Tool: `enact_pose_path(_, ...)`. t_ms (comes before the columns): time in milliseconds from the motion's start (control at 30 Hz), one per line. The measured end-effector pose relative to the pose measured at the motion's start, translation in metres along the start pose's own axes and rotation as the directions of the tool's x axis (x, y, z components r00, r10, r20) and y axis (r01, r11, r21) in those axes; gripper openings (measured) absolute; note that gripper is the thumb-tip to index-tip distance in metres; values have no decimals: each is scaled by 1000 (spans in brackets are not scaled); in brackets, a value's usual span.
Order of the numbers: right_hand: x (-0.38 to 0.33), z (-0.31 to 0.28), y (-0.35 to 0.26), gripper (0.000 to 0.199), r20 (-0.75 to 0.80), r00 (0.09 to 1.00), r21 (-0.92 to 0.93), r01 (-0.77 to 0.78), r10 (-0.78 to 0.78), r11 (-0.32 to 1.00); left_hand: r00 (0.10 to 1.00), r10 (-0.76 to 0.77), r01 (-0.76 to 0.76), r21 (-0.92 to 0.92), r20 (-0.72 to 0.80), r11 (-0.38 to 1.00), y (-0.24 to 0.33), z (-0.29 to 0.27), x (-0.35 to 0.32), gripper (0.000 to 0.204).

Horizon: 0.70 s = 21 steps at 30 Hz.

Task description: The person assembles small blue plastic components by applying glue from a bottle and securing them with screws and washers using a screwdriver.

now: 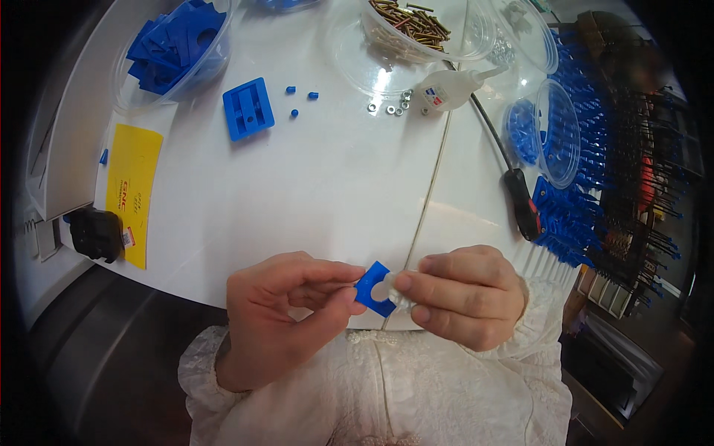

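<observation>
Between thumb and fingers, my left hand (290,308) pinches a small flat blue plate (373,281) with a round hole in it. My right hand (468,297) grips a small whitish piece (397,290) against the plate's right edge; its exact kind is hard to make out. Both hands are close together over the table's near edge. Farther off lies a blue block with slots (249,109), and beside it are three tiny blue caps (294,113).
A tub of blue plates (175,48) stands far left, a tub of brass-coloured screws (413,26) at the back. Several nuts (390,109) lie near a white squeeze bottle (450,91). A black-handled screwdriver (523,204) and blue-handled pieces (569,215) are right; a yellow card (132,193) lies left.
</observation>
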State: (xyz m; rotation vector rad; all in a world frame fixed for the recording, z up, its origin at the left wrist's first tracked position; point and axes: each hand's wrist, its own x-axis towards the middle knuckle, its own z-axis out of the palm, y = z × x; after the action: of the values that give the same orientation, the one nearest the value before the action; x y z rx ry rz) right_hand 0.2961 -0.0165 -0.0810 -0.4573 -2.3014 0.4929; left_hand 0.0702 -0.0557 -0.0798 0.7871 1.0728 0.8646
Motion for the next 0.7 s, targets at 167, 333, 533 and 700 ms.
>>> enact_pose_path(167,3,2,1,22,22,999,-39,27,-26,999,1000,22,-22,10,18,1000,-1,0,0,20)
enact_pose_path(333,1,-4,-1,22,-7,1000,-19,2,-2,1000,1000,3,-3,5,-2,1000,-1,1,0,20)
enact_pose_path(533,1,-5,-5,24,2,996,-38,-88,88,995,1000,-16,16,-14,-7,1000,-1,1,0,19)
enact_pose_path(700,7,-3,-3,26,109,991,-13,-76,77,997,1000,-27,27,-23,-9,999,-1,2,0,19)
